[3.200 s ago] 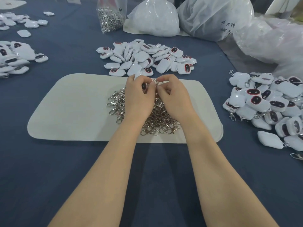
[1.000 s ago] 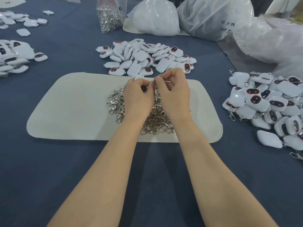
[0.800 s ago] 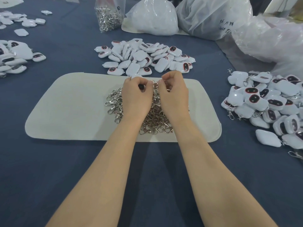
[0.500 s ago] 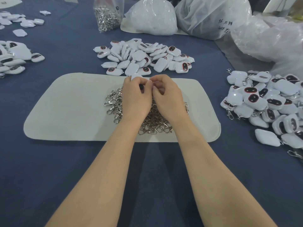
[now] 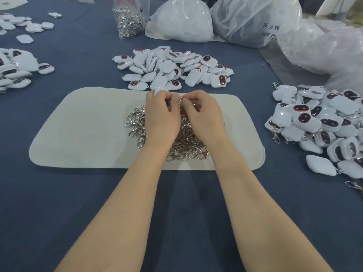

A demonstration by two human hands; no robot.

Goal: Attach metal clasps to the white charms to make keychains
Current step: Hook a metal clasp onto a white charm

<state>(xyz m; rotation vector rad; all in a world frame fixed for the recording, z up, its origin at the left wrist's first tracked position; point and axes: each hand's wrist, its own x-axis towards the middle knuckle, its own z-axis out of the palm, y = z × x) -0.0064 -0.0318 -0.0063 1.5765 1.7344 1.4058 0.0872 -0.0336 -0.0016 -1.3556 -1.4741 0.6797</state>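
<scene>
While both forearms reach straight out across the blue tablecloth (image 5: 59, 193), the two hands meet, backs up, over the far half of the cream mat (image 5: 88, 124). The left hand (image 5: 160, 114) has its fingers curled round one white charm (image 5: 157, 91); only a corner of it pokes out past the knuckles. The right hand (image 5: 202, 114) is curled too, with thumb and forefinger pinching a single metal clasp (image 5: 181, 99) right next to the left fingertips. How the clasp meets the charm is hidden, so I can't tell.

Counts: one loose heap of clasps (image 5: 184, 146) on the mat under the wrists, plus one clear bag of clasps (image 5: 128, 18) at the far edge. Charms sit in four groups: a plain pile (image 5: 172, 67) just beyond the mat, a right pile (image 5: 318, 122) with clasps already on some, a left pile (image 5: 15, 67), and a scattered bunch (image 5: 29, 24) far left. There are way too many to count singly. Three big plastic sacks (image 5: 255, 18) sit at the back right.
</scene>
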